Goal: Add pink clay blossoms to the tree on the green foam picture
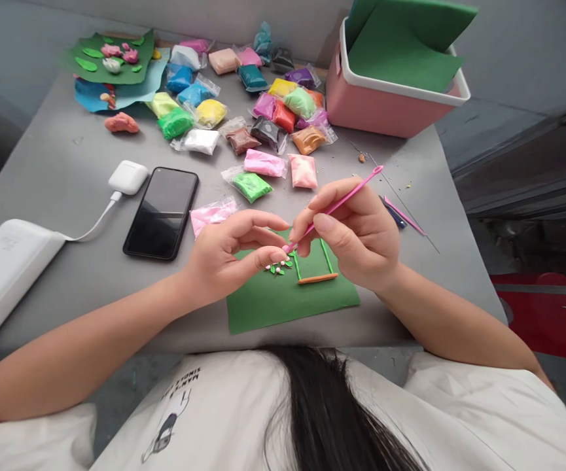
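Observation:
My right hand [356, 229] grips a slim pink clay modelling tool [349, 196] slantwise, its looped end up to the right. The tool's lower tip meets the fingertips of my left hand [236, 252], whose thumb and a finger come together there; whatever tiny bit they pinch is too small to make out. Beneath both hands lies a green sheet [283, 307]. On it are small green clay leaves with pale pink balls [277, 267], partly covered by my left thumb. Beside these, thin green clay strands [328, 256] run down to an orange clay bar [318, 279].
Several bagged clay packets [250, 186] spread across the back. A black phone [161, 212], white earbud case [128, 176] and white power bank [12, 275] lie left. A pink bin [381, 108] stands back right. Thin tools [405, 216] lie right. Decorated sheets [110, 59] lie back left.

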Demonstrator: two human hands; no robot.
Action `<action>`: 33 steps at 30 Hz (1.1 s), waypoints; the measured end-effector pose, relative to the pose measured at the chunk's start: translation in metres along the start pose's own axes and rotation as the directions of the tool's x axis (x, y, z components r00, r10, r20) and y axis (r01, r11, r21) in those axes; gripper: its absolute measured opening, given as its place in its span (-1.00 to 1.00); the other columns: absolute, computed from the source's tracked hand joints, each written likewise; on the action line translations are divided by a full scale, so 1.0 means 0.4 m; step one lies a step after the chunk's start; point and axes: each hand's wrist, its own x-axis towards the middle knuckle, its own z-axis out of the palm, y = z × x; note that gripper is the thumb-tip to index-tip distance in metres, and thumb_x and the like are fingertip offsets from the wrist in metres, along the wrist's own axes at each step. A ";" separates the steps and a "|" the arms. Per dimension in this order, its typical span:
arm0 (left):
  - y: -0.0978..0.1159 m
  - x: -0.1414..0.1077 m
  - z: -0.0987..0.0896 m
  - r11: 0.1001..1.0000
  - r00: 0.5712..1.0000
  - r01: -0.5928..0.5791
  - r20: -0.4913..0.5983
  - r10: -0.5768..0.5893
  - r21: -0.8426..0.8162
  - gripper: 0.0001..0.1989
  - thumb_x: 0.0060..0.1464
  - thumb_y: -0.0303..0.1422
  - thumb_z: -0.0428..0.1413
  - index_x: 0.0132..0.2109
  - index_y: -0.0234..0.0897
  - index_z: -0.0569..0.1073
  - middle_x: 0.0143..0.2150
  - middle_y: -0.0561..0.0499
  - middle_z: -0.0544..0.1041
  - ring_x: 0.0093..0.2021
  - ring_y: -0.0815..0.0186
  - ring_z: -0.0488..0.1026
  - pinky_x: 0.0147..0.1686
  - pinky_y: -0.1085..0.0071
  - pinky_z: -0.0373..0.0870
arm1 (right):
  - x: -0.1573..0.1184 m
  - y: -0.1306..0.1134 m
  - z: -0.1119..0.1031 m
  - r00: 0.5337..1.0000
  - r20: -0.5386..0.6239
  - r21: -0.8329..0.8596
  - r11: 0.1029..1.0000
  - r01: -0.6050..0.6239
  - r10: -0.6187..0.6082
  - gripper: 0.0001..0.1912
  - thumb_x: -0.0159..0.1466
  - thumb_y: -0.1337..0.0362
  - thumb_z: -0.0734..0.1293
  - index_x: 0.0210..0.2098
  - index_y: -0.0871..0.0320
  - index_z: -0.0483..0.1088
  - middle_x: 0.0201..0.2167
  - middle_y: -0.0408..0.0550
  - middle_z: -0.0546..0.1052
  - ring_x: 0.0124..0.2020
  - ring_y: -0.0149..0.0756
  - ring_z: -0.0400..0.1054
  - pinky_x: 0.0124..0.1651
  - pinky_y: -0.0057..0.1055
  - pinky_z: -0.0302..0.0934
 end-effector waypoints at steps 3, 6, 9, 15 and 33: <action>0.000 -0.001 -0.004 0.999 1.000 -0.002 0.014 0.003 -0.039 -0.68 0.38 -0.14 0.22 0.04 -0.33 0.57 -0.17 -0.16 0.78 -0.16 0.16 0.78 -0.21 0.44 0.72 | 0.001 0.002 0.001 1.000 0.021 0.069 0.997 -0.017 0.015 -0.92 0.53 0.23 0.31 -0.03 0.04 0.30 -0.33 -0.20 0.62 -0.41 -0.48 0.55 -0.38 -0.52 0.49; -0.002 -0.002 -0.005 0.998 1.000 -0.005 0.027 0.007 -0.069 -0.59 0.44 -0.06 0.11 0.06 -0.34 0.56 -0.16 -0.19 0.78 -0.13 0.14 0.78 -0.16 0.39 0.72 | 0.002 0.005 0.002 0.999 0.035 0.126 0.991 -0.037 0.033 -0.92 0.52 0.27 0.31 -0.03 0.06 0.30 -0.32 -0.20 0.63 -0.41 -0.49 0.55 -0.36 -0.53 0.50; -0.003 -0.003 -0.005 0.997 0.999 0.000 0.033 0.002 -0.082 -0.56 0.47 -0.04 0.06 0.07 -0.35 0.55 -0.15 -0.19 0.78 -0.12 0.15 0.77 -0.13 0.36 0.72 | 0.001 0.009 0.006 0.998 0.030 0.154 0.987 -0.052 0.048 -0.92 0.52 0.28 0.31 -0.03 0.07 0.31 -0.33 -0.20 0.64 -0.42 -0.50 0.55 -0.36 -0.54 0.51; -0.003 -0.004 -0.006 0.995 0.999 0.026 0.039 -0.022 -0.101 -0.53 0.46 0.00 0.04 0.08 -0.35 0.54 -0.14 -0.20 0.77 -0.11 0.16 0.76 -0.11 0.34 0.71 | -0.003 0.016 0.012 0.999 0.030 0.161 0.986 -0.040 0.035 -0.92 0.51 0.29 0.32 -0.03 0.09 0.32 -0.32 -0.20 0.64 -0.42 -0.51 0.54 -0.35 -0.55 0.52; 0.002 -0.001 0.000 0.981 0.989 0.142 -0.019 -0.145 -0.133 -0.46 0.36 0.12 0.11 0.01 -0.31 0.58 -0.21 -0.16 0.77 -0.17 0.12 0.77 -0.14 0.28 0.74 | 0.006 0.007 0.003 0.992 0.018 0.105 0.986 -0.127 0.126 -0.82 0.49 0.13 0.36 -0.08 0.05 0.30 -0.41 -0.23 0.59 -0.47 -0.43 0.55 -0.42 -0.45 0.52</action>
